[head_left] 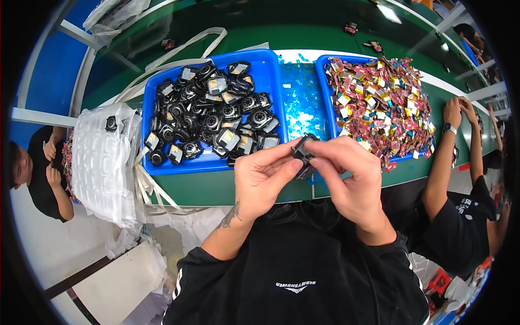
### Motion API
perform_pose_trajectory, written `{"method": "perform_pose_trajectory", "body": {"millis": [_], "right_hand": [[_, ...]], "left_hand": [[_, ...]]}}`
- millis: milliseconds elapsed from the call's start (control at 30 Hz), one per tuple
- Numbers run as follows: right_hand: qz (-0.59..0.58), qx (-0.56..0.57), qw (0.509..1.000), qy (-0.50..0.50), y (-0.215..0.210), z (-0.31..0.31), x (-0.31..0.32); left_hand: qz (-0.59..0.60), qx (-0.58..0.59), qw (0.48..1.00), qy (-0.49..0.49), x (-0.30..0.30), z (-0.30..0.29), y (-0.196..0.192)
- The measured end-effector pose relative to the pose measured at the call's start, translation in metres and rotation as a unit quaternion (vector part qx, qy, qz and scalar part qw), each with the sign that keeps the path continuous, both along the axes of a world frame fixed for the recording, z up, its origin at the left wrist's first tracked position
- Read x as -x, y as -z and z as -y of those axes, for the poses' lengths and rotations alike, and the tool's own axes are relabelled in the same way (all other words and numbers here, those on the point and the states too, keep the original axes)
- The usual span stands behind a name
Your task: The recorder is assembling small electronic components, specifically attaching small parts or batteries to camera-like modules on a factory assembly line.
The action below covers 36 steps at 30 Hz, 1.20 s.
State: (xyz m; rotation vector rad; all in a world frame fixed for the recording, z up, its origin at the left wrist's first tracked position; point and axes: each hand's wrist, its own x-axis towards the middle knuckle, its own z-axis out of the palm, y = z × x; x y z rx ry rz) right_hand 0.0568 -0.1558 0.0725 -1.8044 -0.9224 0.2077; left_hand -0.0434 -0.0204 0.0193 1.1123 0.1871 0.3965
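Above the table's near edge, my left hand (pixel 259 181) and my right hand (pixel 351 176) pinch one small black watch case (pixel 305 147) between thumbs and fingers. The case is tilted, and my fingers cover much of it. A reddish piece shows just under it, too small to make out. Behind my left hand, a blue tray (pixel 266 70) bears a heap of black watch cases (pixel 214 116), some with round sensor backs up. Past my right hand, another blue tray (pixel 322 73) is piled with small red circuit boards (pixel 387 103) with yellow and white parts.
Shiny blue film scraps (pixel 303 103) lie between the trays on the green table (pixel 200 189). At left stand stacked clear plastic trays (pixel 103 162), a watch case on top. White straps (pixel 214 35) curl behind. One person (pixel 43 179) works at left, another (pixel 460 216) at right.
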Motion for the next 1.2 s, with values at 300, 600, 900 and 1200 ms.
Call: {"method": "perform_pose_trajectory", "body": {"millis": [300,600,900,1200], "right_hand": [[0.02,0.029,0.999,0.011,0.004,-0.001,0.001],[-0.026,0.032,0.999,0.003,0.002,-0.001,0.001],[-0.024,0.024,0.999,-0.004,0.003,-0.001,0.001],[-0.035,0.05,0.998,-0.005,-0.002,0.002,-0.002]], "left_hand": [[0.012,-0.031,0.999,0.001,0.005,0.002,0.006],[0.021,-0.023,1.0,-0.001,0.008,0.004,0.008],[0.022,-0.012,1.0,0.007,0.008,0.004,0.01],[-0.023,-0.012,1.0,0.014,0.007,0.007,0.008]]}}
